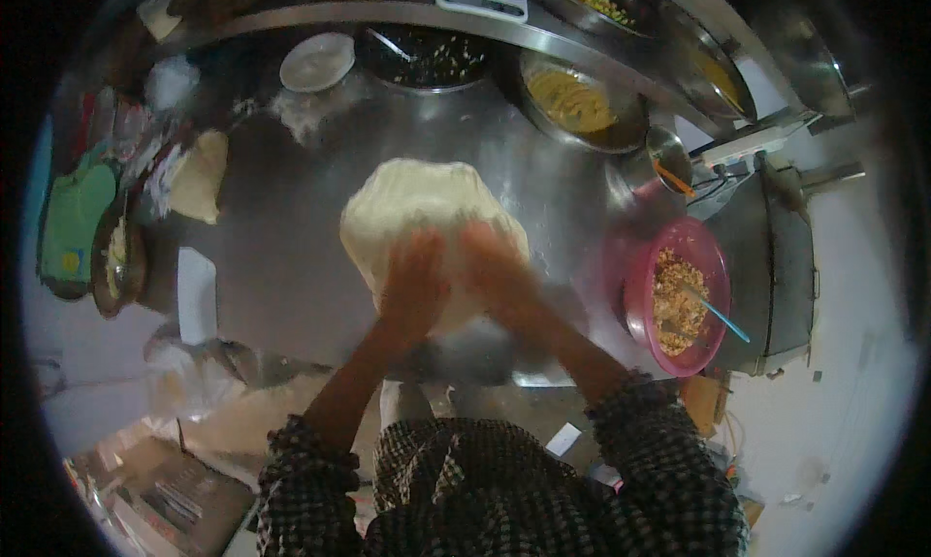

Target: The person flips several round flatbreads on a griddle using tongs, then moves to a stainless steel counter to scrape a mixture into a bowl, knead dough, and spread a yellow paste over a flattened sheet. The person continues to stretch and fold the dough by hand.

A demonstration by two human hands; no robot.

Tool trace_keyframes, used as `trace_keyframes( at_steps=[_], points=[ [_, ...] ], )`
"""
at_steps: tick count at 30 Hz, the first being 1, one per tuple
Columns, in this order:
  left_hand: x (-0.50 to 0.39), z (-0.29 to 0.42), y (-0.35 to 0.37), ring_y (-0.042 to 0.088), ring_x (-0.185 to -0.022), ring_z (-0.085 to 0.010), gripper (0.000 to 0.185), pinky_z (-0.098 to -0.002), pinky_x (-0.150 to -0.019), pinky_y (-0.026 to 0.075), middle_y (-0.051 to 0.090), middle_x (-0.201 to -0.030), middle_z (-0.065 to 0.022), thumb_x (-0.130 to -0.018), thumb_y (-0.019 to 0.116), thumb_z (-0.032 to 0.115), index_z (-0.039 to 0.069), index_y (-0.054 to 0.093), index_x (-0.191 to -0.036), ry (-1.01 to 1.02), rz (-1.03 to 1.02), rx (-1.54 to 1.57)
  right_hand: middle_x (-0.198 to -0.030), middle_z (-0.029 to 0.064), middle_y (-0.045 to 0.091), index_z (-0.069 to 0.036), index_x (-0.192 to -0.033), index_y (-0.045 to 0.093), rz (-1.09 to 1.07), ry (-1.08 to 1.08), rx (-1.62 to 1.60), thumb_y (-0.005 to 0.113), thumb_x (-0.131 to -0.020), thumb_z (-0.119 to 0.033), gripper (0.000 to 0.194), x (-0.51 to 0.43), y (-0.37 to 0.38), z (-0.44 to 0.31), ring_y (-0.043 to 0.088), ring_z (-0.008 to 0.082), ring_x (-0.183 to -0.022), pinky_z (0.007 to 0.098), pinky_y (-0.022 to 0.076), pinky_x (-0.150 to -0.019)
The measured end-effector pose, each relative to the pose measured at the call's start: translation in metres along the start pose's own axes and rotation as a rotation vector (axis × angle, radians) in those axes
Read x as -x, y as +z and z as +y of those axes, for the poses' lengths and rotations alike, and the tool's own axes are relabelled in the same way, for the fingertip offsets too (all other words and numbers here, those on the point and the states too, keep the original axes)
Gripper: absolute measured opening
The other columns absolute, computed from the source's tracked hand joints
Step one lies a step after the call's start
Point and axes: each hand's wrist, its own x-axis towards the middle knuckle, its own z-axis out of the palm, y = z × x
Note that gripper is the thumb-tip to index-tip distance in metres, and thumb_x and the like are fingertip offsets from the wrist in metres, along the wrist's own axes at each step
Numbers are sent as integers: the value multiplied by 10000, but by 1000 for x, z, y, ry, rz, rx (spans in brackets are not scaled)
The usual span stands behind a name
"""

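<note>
A broad piece of pale dough lies on the stainless steel worktop in front of me. On its near left part rests my left hand, palm down, its fingers blurred. My right hand presses on the dough's right part, also blurred, a little apart from the left. Both hands point away from me, and neither visibly grasps the dough. The dough's near edge is partly hidden beneath my hands and wrists.
A pink basin of crumbly filling with a blue-handled utensil stands right. Behind are a steel bowl of yellow mixture, a dark-filled pan and a white bowl. At left lie a white scraper-like piece and a cloth-like bundle.
</note>
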Motion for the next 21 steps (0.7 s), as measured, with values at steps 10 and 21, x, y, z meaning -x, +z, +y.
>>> trace_keyframes(
  at_steps=[10, 21],
  points=[
    [69, 118, -1, 237, -1449, -387, 647, -578, -1148, 200, 250, -1558, -229, -938, 489, 245, -57, 285, -1473, -114, -96, 53, -1548, 163, 300, -28, -1481, 326, -225, -282, 318, 598, -913, -331, 699, 67, 7, 5, 228, 318, -1462, 517, 208, -1170],
    [58, 38, -13, 186, -1468, -390, 717, -560, -1178, 99, 244, -1559, -238, -939, 528, 296, -44, 238, -1499, -285, 66, 145, -1500, 253, 329, 32, -1437, 343, -7, -131, 270, 580, -918, -380, 704, 8, 0, 14, 283, 364, -1430, 508, 233, -1163]
  ],
)
